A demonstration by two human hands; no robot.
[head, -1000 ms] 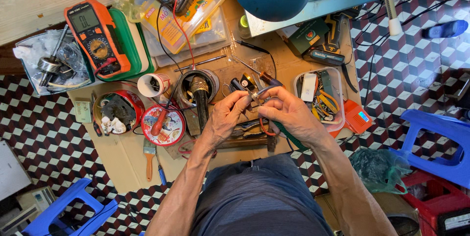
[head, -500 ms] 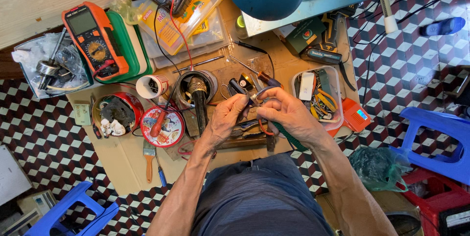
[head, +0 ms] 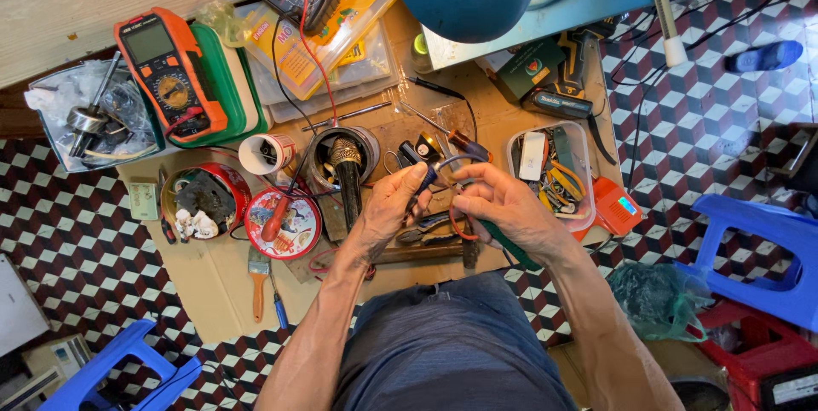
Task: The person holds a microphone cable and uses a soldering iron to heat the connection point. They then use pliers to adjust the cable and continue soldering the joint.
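1. Head view: the left hand (head: 394, 203) is closed in a pinch around a dark blue-handled tool (head: 423, 179), thumb and fingertips curled tight on it.
2. The right hand (head: 503, 203) is curled shut on a loop of thin wire (head: 456, 161); the exact finger hold is hard to tell.
3. Both are held just above the cardboard mat (head: 213, 275), near the clear plastic tray (head: 583, 174).

Looped grey wire (head: 452, 162) between hands (head: 443, 198)
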